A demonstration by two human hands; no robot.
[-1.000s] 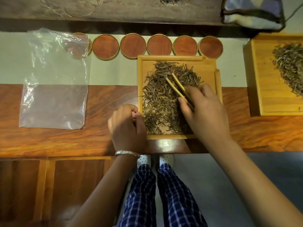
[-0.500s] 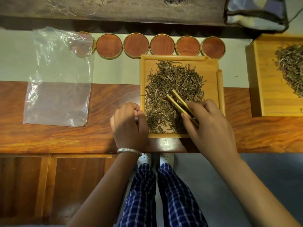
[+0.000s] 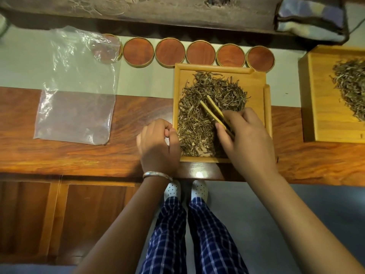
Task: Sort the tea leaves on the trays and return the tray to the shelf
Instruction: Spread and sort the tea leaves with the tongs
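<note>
The square wooden tray sits on the tabletop, at its near edge, straddling the boundary between the dark wood surface and the pale strip behind it. A loose pile of tea leaves covers the left and centre of the tray floor; the right-hand strip of the floor is bare.

The right hand is positioned over the near right portion of the tray. Its fingers and thumb are curled round a pair of bamboo tweezers, whose two flat tips point up-left and rest on the pile, slightly apart.

The left hand rests on the tabletop against the tray's left wall. Its fingers are curled inward with the thumb lying along the tray edge; whether it pinches anything cannot be determined. A metal bangle encircles the left wrist.

A second tray holding its own heap of leaves lies to the right, well apart. A clear plastic bag lies flat to the left. A row of round wooden lids stands just behind the first tray.
</note>
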